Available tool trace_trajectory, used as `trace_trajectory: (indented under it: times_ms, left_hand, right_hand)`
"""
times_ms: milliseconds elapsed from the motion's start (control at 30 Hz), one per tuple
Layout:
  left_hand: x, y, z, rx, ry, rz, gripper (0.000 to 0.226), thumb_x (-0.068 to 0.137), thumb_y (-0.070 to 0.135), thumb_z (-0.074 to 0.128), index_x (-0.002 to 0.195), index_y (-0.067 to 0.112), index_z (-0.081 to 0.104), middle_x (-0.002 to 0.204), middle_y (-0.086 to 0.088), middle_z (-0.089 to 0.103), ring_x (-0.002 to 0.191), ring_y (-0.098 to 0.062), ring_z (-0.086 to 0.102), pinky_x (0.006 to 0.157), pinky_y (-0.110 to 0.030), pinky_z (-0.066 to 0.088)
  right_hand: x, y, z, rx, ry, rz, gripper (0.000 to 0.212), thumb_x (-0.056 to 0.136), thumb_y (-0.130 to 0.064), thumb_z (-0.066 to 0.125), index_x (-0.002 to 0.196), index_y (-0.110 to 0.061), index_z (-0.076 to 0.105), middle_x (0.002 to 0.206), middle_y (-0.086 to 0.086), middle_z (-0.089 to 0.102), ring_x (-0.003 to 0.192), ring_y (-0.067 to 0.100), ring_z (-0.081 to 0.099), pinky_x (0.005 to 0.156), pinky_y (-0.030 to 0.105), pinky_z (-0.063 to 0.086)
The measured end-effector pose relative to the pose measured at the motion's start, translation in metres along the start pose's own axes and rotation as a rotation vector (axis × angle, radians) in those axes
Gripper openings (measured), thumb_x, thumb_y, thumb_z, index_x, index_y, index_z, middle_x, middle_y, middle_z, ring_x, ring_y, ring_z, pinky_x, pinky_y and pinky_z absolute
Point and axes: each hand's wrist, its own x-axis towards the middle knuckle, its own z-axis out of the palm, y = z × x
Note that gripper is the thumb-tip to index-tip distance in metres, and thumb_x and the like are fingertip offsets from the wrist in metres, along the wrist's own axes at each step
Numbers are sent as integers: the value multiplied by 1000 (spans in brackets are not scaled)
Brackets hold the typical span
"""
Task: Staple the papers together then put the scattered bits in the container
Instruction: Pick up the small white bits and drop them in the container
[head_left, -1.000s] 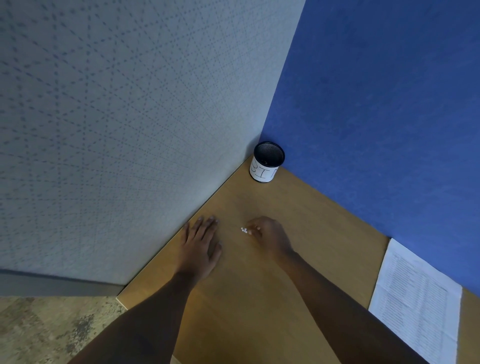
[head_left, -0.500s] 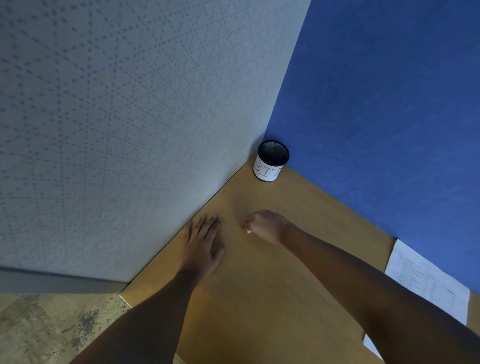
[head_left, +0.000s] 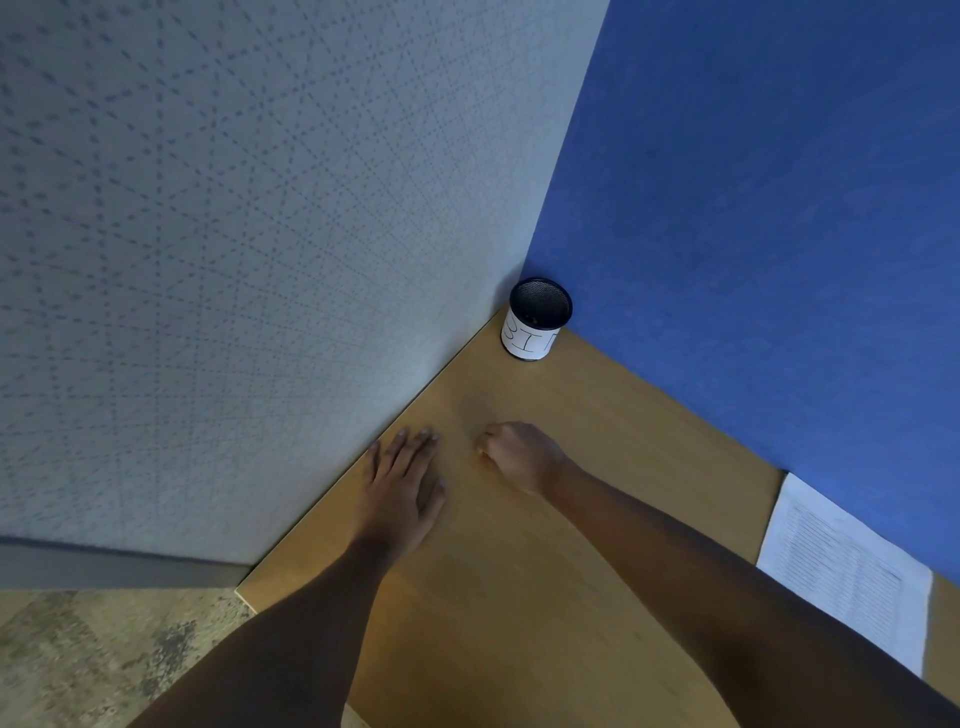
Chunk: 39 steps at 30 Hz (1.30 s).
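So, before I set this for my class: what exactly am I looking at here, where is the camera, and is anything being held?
There is no machine here, just a person's two bare hands. The single picture comes from a wide-angle camera worn on the person's head, looking forward and down, so both arms reach in from the bottom edge.

The left hand lies flat, fingers spread, on the wooden desk. The right hand is closed into a loose fist just above the desk; whether it holds anything cannot be seen.

In the corner, where a grey wall meets a blue one, stands a black mesh container with a handwritten white label. Printed papers lie at the right edge. No loose bits show on the desk.
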Motion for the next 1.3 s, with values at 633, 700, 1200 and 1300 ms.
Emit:
trace_trajectory:
  times_ms: [633, 700, 1200, 1300]
  left_hand:
    - [-1, 3, -3, 2, 7, -1, 60, 96, 47, 35, 150, 23, 31, 155, 6, 33, 148, -16, 15, 120, -46, 5]
    - [-1, 2, -2, 4, 5, 0, 60, 96, 47, 34, 150, 22, 31, 155, 5, 34, 148, -17, 16, 120, -47, 6]
    - [-1, 1, -3, 5, -18, -10, 60, 97, 48, 33, 151, 24, 28, 157, 7, 30, 149, -14, 11, 120, -46, 4]
    - [-1, 2, -3, 2, -18, -8, 60, 97, 49, 31, 151, 24, 28, 157, 7, 29, 149, -15, 12, 120, -47, 4]
  right_hand:
    - [1, 22, -22, 1421, 239, 726, 16, 71, 9, 71, 63, -4, 65, 70, 2, 66, 64, 14, 63, 61, 23, 56]
    - [6, 27, -37, 1517, 292, 753, 7, 75, 6, 72, 80, 3, 68, 76, 3, 68, 64, 10, 65, 62, 19, 56]
    - [55, 105, -126, 892, 513, 888, 13, 71, 4, 61, 76, 4, 73, 72, 10, 64, 66, 16, 58, 54, 23, 47]
    - [61, 106, -128, 750, 498, 862, 19, 74, 5, 62, 86, -2, 76, 87, 12, 72, 76, 20, 64, 66, 31, 57]
